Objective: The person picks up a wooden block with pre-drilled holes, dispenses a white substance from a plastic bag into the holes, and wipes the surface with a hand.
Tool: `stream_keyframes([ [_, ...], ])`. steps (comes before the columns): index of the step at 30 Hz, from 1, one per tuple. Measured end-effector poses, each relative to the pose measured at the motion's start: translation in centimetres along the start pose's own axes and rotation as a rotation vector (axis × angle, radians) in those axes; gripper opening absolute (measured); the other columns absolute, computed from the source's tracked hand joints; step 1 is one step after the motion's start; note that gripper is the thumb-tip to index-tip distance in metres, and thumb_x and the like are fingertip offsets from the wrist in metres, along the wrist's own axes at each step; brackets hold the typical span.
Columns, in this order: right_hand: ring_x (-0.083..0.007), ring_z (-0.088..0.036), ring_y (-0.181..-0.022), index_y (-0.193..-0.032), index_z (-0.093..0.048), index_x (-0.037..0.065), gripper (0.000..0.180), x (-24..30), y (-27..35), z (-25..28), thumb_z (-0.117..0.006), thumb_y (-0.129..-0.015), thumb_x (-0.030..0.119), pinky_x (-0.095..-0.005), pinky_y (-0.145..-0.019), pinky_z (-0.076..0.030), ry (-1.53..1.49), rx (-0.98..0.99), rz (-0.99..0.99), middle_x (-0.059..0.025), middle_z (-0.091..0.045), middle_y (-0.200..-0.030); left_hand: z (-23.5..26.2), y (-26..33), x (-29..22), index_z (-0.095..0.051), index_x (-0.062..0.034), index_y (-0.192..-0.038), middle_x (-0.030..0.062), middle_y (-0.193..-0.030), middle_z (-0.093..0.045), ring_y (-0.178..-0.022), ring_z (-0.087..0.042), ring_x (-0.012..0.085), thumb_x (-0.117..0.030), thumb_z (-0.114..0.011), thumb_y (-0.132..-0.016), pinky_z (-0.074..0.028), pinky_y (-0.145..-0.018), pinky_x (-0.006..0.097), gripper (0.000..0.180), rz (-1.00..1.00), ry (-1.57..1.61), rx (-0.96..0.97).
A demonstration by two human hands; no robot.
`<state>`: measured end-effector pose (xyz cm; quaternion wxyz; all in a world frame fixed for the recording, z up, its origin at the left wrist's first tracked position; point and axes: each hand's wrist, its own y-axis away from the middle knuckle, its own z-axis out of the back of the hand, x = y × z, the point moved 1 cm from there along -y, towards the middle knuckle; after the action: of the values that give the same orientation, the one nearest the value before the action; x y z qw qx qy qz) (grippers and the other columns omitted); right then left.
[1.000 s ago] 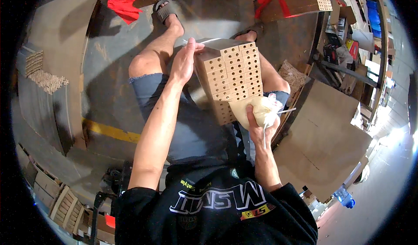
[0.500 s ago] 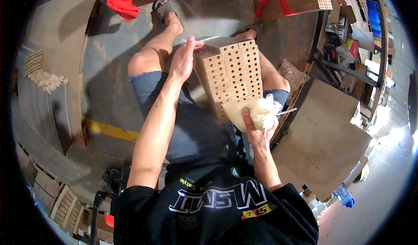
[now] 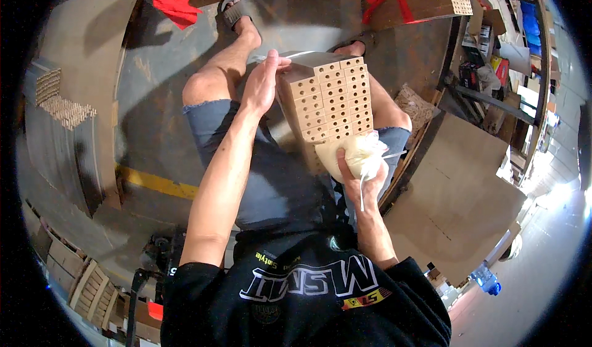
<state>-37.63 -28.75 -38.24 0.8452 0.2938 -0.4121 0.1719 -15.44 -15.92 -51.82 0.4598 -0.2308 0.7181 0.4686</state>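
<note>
A tall stack of wooden strips with rows of round holes in their end faces (image 3: pixel 336 97) stands between my knees. My right hand (image 3: pixel 368 187) grips a clear plastic bag filled with cream-coloured paste (image 3: pixel 364 153), thumb on top and fingers beneath. The bag lies against the near end of the holed face and covers the holes there. White ties stick out from its bunched neck. Against the far left edge of the stack rests my left hand (image 3: pixel 262 88), open, its thumb up and its fingers stretched over the corner beside a thin white strap (image 3: pixel 302 54).
More holed strips tied with red ribbon (image 3: pixel 394 2) stand ahead. At the left are stacked boards (image 3: pixel 68 143) and a large panel (image 3: pixel 92 45). A brown sheet (image 3: pixel 456 193) lies to the right, below a cluttered metal rack (image 3: pixel 493 97). A yellow line (image 3: pixel 157 182) crosses the floor.
My right hand has turned the bag slightly and moved it a little to the left. One white tie now hangs down over the wrist. My left hand stays at the stack's edge.
</note>
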Motion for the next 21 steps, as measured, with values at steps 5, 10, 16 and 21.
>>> stream_keyframes([
  [5, -0.0189, -0.068, -0.088, -0.103, -0.068, -0.001, 0.036, 2.5, 0.8, 0.8, -0.082, -0.079, 0.023, -0.0333, -0.083, -0.053, 0.137, 0.042, 0.051, -0.0088, -0.072, -0.097, 0.1, 0.0, 0.2, -0.064, 0.0051, -0.115, 0.0232, -0.119, -0.065, -0.117, -0.059, 0.0299, -0.065, -0.028, -0.1, -0.04, -0.105, 0.039, 0.081, -0.008, -0.006, -0.006],
  [10, -0.0198, -0.068, -0.088, -0.103, -0.068, -0.001, 0.038, 3.7, 1.4, 1.4, -0.082, -0.079, 0.024, -0.0339, -0.084, -0.053, 0.149, 0.063, 0.065, -0.009, -0.072, -0.098, 0.3, 0.0, 0.1, -0.065, 0.0044, -0.116, 0.0219, -0.12, -0.065, -0.118, -0.058, 0.0295, -0.065, -0.029, -0.1, -0.038, -0.106, 0.039, 0.08, 0.002, -0.01, 0.008],
  [16, -0.0192, -0.068, -0.087, -0.101, -0.069, -0.001, 0.036, 1.0, 1.1, 0.8, -0.082, -0.079, 0.024, -0.0339, -0.083, -0.053, -0.014, -0.018, -0.015, -0.0091, -0.072, -0.095, 0.2, -0.1, 0.4, -0.065, 0.0053, -0.116, 0.0222, -0.12, -0.065, -0.118, -0.058, 0.0297, -0.065, -0.028, -0.1, -0.038, -0.107, 0.039, 0.08, 0.0, 0.011, 0.005],
  [21, -0.0182, -0.067, -0.086, -0.1, -0.069, 0.0, 0.033, -1.3, 1.0, 1.2, -0.082, -0.079, 0.022, -0.0325, -0.08, -0.053, -0.008, 0.024, -0.022, -0.0091, -0.072, -0.095, 0.1, 0.1, -0.2, -0.064, 0.0059, -0.116, 0.0239, -0.12, -0.065, -0.117, -0.059, 0.0306, -0.064, -0.027, -0.101, -0.038, -0.107, 0.04, 0.08, 0.002, 0.015, 0.006],
])
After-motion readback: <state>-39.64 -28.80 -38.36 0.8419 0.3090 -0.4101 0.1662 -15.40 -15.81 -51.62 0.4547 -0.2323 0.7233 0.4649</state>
